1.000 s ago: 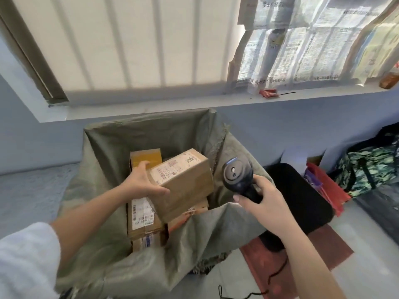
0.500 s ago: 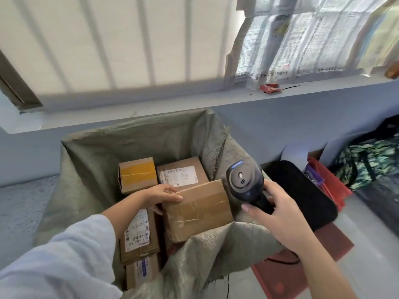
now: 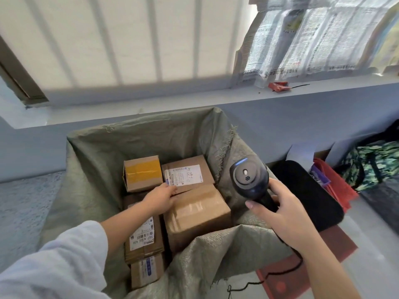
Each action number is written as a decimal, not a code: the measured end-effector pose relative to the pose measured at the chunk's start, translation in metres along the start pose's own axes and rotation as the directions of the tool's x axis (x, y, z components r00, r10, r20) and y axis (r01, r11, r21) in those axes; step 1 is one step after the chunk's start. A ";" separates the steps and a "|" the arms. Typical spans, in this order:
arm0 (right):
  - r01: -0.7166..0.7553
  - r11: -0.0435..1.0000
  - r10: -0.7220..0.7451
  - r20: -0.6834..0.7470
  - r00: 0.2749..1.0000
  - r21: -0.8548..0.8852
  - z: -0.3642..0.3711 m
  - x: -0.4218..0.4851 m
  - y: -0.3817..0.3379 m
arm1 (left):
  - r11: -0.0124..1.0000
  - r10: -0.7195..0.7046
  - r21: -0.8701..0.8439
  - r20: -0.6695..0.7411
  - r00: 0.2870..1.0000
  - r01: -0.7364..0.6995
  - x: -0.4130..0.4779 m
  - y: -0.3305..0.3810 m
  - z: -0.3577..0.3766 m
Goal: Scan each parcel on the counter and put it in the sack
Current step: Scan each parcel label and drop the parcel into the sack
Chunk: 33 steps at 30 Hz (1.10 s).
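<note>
Taped parcel (image 3: 197, 214) now laid flat in sack (image 3: 97, 169), by right wall; left hand (image 3: 159, 200) loosened, fingers slack on its far edge. Scanner (image 3: 248, 180) clamped in right hand (image 3: 282, 216) above sack's right rim. Drop judged done; next: left hand withdrawn, fresh parcel fetched for scan.

Near fold of the sack (image 3: 216, 253) hides the taped parcel (image 3: 196, 214) base. The right hand (image 3: 280, 214) covers the scanner (image 3: 248, 178) grip. The left hand (image 3: 160, 200) and forearm overlap the labelled parcel (image 3: 143, 236), whose print is illegible. The newspaper (image 3: 313, 39) is cut by the top edge.
</note>
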State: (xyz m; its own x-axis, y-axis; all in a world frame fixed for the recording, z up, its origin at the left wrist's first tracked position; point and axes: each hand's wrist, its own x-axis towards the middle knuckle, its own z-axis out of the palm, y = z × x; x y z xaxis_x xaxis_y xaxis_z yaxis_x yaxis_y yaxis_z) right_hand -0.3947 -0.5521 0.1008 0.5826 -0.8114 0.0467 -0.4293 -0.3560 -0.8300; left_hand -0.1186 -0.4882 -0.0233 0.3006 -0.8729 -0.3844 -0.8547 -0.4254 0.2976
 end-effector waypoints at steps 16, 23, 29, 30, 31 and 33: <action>0.035 0.999 -0.035 -0.015 0.999 -0.004 -0.007 -0.014 -0.009 | 0.920 0.223 0.284 0.185 0.957 -0.269 -0.010 0.051 0.069; 0.058 0.997 -0.059 -0.016 0.998 -0.059 -0.008 -0.023 -0.012 | 0.947 0.192 0.197 0.287 0.938 -0.254 -0.014 0.053 0.043; 0.072 0.993 -0.071 0.017 0.997 -0.090 -0.010 -0.032 -0.014 | 0.979 0.160 0.112 0.102 0.982 -0.171 -0.050 0.059 0.008; 0.076 0.994 -0.074 0.030 0.997 -0.075 -0.009 -0.033 -0.016 | 0.982 0.140 0.115 0.073 0.987 -0.148 -0.058 0.056 0.003; 0.086 0.994 -0.083 0.048 0.995 -0.064 -0.008 -0.034 -0.018 | 0.986 0.115 0.118 0.046 0.992 -0.120 -0.068 0.053 -0.002; 0.126 0.989 -0.121 0.078 0.990 -0.074 -0.002 -0.035 -0.024 | 0.991 0.064 0.115 -0.010 0.998 -0.063 -0.089 0.044 -0.013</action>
State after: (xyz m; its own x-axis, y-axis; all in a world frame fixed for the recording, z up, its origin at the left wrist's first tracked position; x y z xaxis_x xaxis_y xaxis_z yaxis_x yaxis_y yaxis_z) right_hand -0.4062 -0.5158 0.1203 0.6821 -0.7240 0.1032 -0.4019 -0.4890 -0.7742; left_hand -0.1780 -0.4322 0.0353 0.2492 -0.9008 -0.3556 -0.9147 -0.3395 0.2190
